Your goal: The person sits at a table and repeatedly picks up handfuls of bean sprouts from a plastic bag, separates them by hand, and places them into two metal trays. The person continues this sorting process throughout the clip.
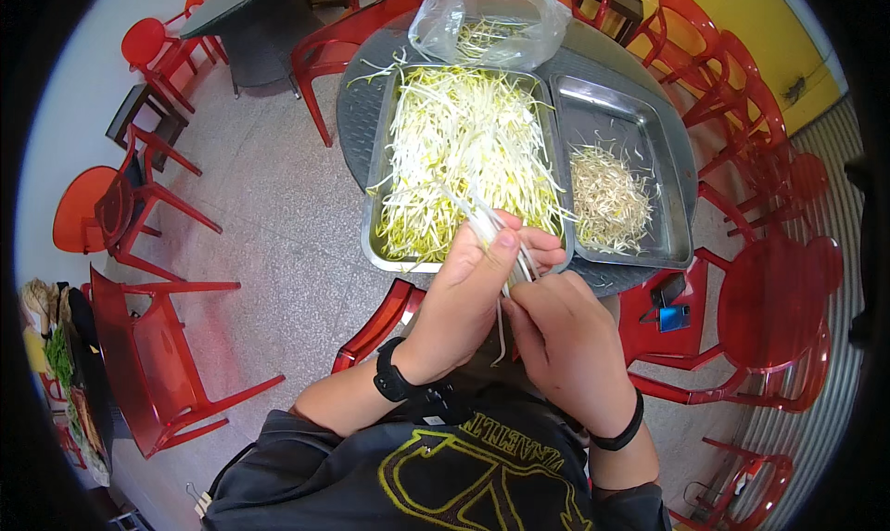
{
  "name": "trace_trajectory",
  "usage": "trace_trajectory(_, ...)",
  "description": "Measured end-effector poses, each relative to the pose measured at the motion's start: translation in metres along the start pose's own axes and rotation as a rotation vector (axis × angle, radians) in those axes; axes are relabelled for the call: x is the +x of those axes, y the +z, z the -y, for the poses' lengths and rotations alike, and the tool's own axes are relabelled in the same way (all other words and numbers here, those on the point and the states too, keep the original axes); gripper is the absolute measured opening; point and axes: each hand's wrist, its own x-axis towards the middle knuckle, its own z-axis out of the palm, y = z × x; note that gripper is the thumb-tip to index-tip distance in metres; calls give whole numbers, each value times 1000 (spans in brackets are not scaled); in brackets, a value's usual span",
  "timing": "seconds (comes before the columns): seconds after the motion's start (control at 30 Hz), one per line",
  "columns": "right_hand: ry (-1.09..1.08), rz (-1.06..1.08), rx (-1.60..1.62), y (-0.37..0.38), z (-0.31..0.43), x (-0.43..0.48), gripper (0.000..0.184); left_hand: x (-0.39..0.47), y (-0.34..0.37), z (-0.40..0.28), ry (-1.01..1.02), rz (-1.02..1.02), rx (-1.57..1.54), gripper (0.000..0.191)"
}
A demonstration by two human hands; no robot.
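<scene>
My left hand point(473, 273) grips a small bunch of bean sprouts point(483, 221) between thumb and fingers, above the near edge of a metal tray point(370, 242) heaped with white and yellow sprouts. My right hand point(567, 329) pinches the lower ends of that bunch, and one long sprout hangs below. To the right, a second metal tray point(673, 253) holds a smaller pile of thin, brownish sprout roots point(608, 200). Behind the full tray stands a clear plastic bag point(535, 33) with more sprouts inside. My palms and part of the bunch are hidden.
Both trays rest on a round dark table point(358, 120). A red chair point(375, 329) is close by my left forearm. At the right, a blue phone-like device point(674, 317) lies on a red chair seat. More red chairs point(167, 364) stand around on the speckled floor.
</scene>
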Motion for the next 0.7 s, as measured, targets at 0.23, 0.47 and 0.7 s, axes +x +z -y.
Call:
trace_trajectory(0.23, -26, 33, 239, -17, -5, -2, 15, 3, -3, -3, -110, 3, -50, 25)
trace_trajectory(0.47, 398, -342, 1000, -20, -35, -7, 24, 8, -8, -9, -76, -86, -138, 26)
trace_trajectory(0.7, 411, -518, 715, -41, -113, 25, 27, 8, -5, -16, -93, -109, -181, 27)
